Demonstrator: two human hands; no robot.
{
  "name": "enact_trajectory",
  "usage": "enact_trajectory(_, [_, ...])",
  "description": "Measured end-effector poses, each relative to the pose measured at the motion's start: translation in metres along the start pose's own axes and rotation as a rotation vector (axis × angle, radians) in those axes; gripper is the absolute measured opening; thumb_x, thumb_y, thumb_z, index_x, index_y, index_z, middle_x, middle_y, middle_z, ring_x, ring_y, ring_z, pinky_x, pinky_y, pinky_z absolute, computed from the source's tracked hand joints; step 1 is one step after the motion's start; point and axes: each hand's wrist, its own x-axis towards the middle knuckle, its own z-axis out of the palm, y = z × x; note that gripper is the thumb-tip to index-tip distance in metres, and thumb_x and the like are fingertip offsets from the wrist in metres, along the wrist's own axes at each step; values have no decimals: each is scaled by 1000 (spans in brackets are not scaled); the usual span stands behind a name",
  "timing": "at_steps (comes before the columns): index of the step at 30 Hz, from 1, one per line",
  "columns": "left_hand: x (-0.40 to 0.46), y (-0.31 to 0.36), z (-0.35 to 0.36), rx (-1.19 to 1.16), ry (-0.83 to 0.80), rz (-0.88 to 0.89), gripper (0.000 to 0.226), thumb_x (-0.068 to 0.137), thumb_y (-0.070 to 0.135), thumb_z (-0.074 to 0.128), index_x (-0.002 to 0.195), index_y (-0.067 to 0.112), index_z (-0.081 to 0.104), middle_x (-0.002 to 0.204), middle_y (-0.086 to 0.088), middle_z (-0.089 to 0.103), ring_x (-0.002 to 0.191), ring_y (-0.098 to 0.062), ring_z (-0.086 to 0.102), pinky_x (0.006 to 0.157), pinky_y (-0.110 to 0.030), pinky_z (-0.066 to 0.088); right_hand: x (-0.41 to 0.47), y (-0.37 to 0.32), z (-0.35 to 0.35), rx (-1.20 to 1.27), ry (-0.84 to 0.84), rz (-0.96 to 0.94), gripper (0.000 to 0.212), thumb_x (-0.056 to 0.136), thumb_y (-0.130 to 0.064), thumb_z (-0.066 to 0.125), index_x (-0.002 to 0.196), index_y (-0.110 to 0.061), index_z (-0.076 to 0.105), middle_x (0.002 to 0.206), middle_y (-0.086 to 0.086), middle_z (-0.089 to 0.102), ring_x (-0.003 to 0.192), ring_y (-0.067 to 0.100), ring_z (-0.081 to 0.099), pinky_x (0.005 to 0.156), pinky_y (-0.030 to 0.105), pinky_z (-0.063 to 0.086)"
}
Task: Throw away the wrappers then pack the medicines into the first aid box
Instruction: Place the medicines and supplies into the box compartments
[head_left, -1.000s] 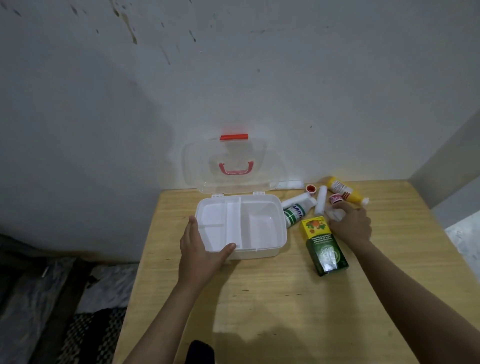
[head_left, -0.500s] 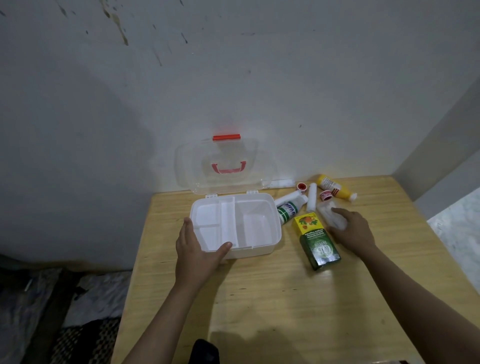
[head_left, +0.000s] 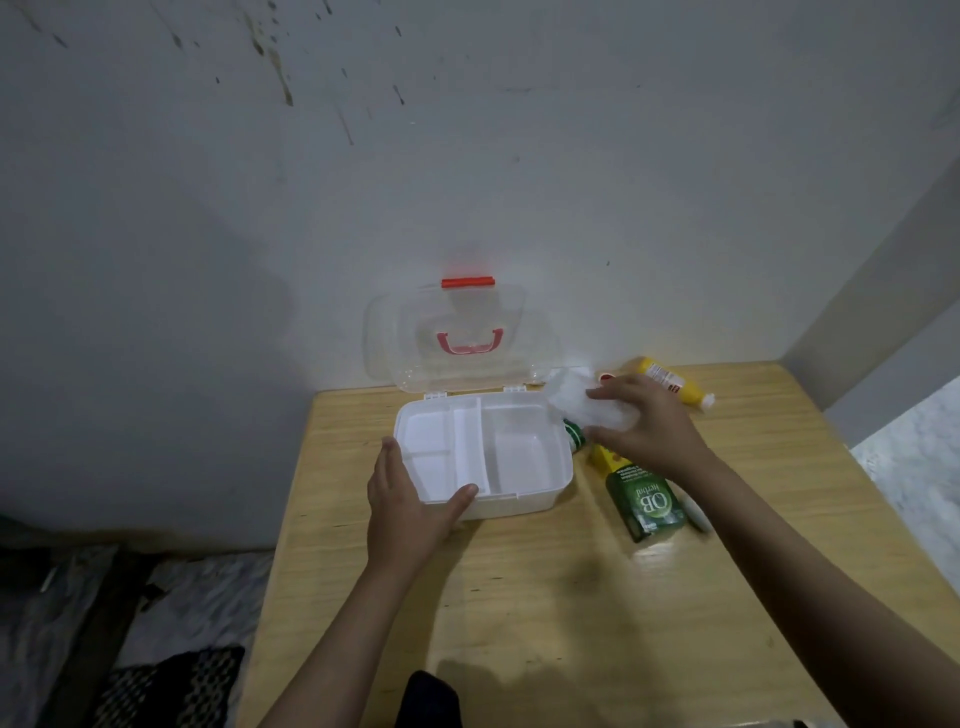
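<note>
The white first aid box (head_left: 524, 496) sits open on the wooden table, its clear lid (head_left: 457, 338) with a red handle leaning on the wall. Its compartments are bare. My left hand (head_left: 410, 499) grips the box's front left corner. My right hand (head_left: 649, 431) holds a clear, whitish packet (head_left: 582, 400) lifted over the box's right rim. Beneath that hand lie a green and yellow carton (head_left: 641, 499), a green-labelled bottle (head_left: 574, 434), a yellow tube (head_left: 675, 387) and a small red-capped item (head_left: 605, 375).
The table (head_left: 545, 613) stands in a corner with walls behind and to the right. A small white item (head_left: 696, 514) lies right of the carton. To the left, below table level, dark cloth covers the floor (head_left: 156, 623).
My right hand has picked the clear packet up off the table and carried it left toward the box. My left hand has stayed on the box's corner.
</note>
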Motion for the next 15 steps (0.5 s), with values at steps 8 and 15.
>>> enact_trajectory(8, [0,0,-1,10,-9,-3,121,65,64,72,152,21,0,160,7,6,145,-19,9,105,-42,35,34,-45,58,-446,-506,-190,51,69,-31,78,116,-21,62,122,2,59,116,20,50,94,37,45])
enact_trajectory(15, [0,0,-1,14,-9,-9,120,66,63,71,152,21,-1,160,8,5,145,-18,8,106,-39,32,46,-48,102,-519,-594,-203,53,72,-32,76,118,-21,53,120,5,58,109,24,54,86,35,43])
